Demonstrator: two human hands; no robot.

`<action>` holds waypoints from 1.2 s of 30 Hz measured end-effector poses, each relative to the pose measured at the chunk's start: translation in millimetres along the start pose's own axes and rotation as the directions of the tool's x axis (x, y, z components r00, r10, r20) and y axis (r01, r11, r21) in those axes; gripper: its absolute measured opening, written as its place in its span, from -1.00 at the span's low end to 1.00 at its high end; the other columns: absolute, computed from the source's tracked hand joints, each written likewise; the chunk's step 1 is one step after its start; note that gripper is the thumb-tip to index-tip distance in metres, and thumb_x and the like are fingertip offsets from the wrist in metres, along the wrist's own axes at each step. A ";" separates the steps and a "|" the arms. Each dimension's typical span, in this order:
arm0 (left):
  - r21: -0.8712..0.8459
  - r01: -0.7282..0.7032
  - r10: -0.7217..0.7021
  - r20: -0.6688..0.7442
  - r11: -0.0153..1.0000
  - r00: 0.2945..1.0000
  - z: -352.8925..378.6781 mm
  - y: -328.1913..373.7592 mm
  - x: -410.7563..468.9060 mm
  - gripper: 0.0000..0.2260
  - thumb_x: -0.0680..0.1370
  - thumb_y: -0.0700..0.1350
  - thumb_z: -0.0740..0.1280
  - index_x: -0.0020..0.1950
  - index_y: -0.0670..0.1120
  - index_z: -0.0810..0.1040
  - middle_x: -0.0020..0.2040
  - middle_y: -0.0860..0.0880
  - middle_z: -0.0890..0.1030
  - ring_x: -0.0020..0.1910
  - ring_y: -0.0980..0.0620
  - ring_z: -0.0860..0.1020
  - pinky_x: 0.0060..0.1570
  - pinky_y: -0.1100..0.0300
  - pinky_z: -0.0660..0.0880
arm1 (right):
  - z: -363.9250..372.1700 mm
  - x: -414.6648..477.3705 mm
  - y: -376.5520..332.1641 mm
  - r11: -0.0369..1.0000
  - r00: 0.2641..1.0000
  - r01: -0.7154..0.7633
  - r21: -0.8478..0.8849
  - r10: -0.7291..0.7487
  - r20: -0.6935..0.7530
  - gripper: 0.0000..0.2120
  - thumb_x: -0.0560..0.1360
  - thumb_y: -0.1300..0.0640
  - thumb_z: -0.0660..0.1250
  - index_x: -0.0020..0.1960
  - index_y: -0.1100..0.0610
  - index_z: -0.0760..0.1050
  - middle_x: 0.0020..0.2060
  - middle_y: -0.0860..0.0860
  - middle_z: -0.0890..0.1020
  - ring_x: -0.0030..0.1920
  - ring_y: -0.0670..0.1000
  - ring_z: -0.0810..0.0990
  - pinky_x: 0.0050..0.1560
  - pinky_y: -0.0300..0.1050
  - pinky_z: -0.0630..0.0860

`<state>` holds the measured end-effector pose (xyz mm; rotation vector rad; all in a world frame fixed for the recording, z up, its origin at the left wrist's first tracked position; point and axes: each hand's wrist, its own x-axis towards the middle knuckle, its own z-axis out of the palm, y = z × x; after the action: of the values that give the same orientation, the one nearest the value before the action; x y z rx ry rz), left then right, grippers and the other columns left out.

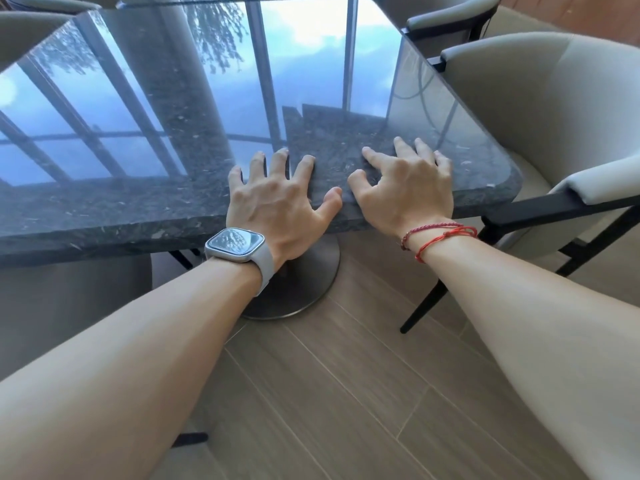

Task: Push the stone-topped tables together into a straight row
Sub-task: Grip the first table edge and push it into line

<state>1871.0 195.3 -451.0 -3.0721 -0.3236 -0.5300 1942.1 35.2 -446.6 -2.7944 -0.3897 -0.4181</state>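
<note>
A dark polished stone-topped table [145,202] fills the upper half of the view, its glossy top mirroring windows and sky. It stands on a round metal pedestal base [304,282]. My left hand [277,199], with a watch on the wrist, lies on the near edge with fingers spread flat on the top and the thumb at the rim. My right hand [405,185], with red string bracelets on the wrist, rests beside it on the top with fingers spread. A second stone top [104,1] shows at the far edge, apparently touching this one.
Beige upholstered armchairs with black legs stand close on the right [540,109] and far right [457,12]. Another chair's back [69,306] sits under the table's left side. Wood-look floor planks [346,393] stretch below my arms.
</note>
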 end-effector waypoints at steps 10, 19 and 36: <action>0.001 0.028 -0.028 -0.009 1.000 1.000 6.3 16.8 12.8 -0.37 0.53 0.40 -0.05 0.41 0.08 0.42 0.42 -0.09 0.46 0.43 -0.23 0.37 0.37 -0.29 0.26 | 3.8 18.0 17.3 1.000 1.000 0.015 0.019 -0.015 -0.007 -0.43 0.45 -0.27 0.04 0.37 -0.17 0.52 0.45 0.15 0.47 0.50 0.24 0.31 0.50 0.24 0.13; 0.009 0.028 -0.028 -0.002 1.000 1.000 6.2 17.1 10.3 -0.37 0.53 0.40 -0.05 0.42 0.08 0.42 0.44 -0.10 0.46 0.44 -0.24 0.36 0.38 -0.28 0.25 | 2.6 15.1 16.6 0.999 1.000 0.006 0.037 -0.006 -0.007 -0.44 0.45 -0.26 0.06 0.37 -0.18 0.52 0.45 0.15 0.46 0.50 0.23 0.31 0.51 0.23 0.13; -0.255 -0.013 0.068 0.210 0.967 0.975 -15.9 2.1 8.5 -0.49 0.62 0.22 0.02 0.54 0.08 0.28 0.62 -0.13 0.16 0.60 -0.18 0.08 0.51 -0.32 -0.02 | -27.5 -19.1 -40.7 0.989 0.979 -0.096 -0.113 0.114 0.167 -0.59 0.64 -0.13 0.03 0.40 -0.07 0.44 0.35 0.15 0.47 0.43 0.18 0.33 0.41 0.19 0.19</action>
<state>1874.0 194.2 -433.2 -3.3838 -0.2077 -0.2496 1905.5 59.8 -417.8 -2.9478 -0.2624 -0.1762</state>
